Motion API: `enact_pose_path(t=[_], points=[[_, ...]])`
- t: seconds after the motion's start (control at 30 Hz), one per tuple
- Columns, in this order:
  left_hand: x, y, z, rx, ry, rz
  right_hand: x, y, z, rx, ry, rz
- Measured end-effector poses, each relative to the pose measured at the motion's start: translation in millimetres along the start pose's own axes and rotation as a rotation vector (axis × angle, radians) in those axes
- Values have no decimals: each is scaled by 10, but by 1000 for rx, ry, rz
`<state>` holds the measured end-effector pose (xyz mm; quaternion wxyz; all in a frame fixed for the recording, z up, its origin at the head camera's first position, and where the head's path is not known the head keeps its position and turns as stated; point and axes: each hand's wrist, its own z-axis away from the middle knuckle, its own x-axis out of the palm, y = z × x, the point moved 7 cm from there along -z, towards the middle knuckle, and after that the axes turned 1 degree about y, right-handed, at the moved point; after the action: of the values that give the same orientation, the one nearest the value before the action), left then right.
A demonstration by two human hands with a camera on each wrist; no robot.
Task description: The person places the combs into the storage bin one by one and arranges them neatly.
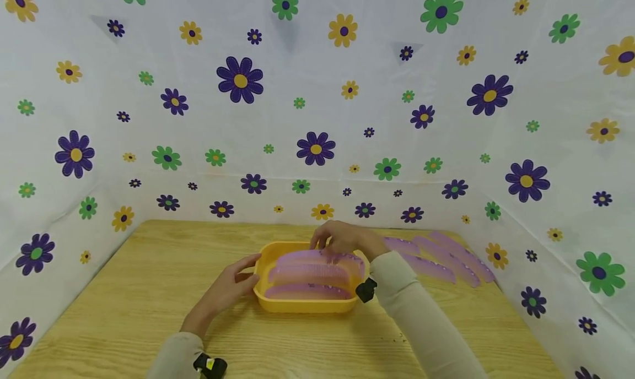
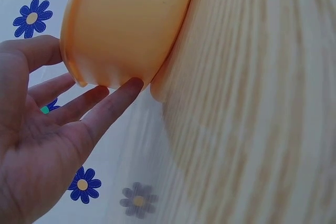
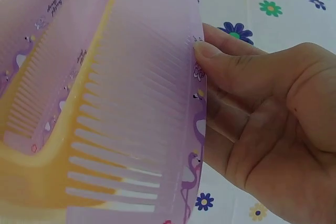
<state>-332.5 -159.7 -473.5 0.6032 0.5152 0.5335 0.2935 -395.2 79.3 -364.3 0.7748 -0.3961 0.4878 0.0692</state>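
A yellow tray (image 1: 305,305) sits on the wooden table and holds several purple combs (image 1: 307,273) lying side by side. My left hand (image 1: 237,279) rests against the tray's left wall with straight fingers; in the left wrist view the fingertips (image 2: 131,85) touch the tray's outer side (image 2: 126,24). My right hand (image 1: 342,238) is at the tray's far edge and pinches the spine of a purple comb (image 3: 142,103) between thumb (image 3: 210,51) and the fingers behind it. That comb lies over the yellow rim (image 3: 31,182), teeth pointing into the tray.
Several more purple combs (image 1: 436,258) lie in a row on the table to the right of the tray. Flower-printed sheets (image 1: 317,120) wall the table in at the back and on both sides. Bare wood (image 1: 149,291) lies left of the tray.
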Motion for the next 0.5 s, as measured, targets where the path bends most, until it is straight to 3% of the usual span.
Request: enact_pose_path(t=[0.23, 0.5], points=[[2, -3, -8, 18, -11, 13, 111, -17, -92, 46, -18, 23], [-5, -4, -8, 1, 7, -16, 254, -68, -172, 22, -61, 67]])
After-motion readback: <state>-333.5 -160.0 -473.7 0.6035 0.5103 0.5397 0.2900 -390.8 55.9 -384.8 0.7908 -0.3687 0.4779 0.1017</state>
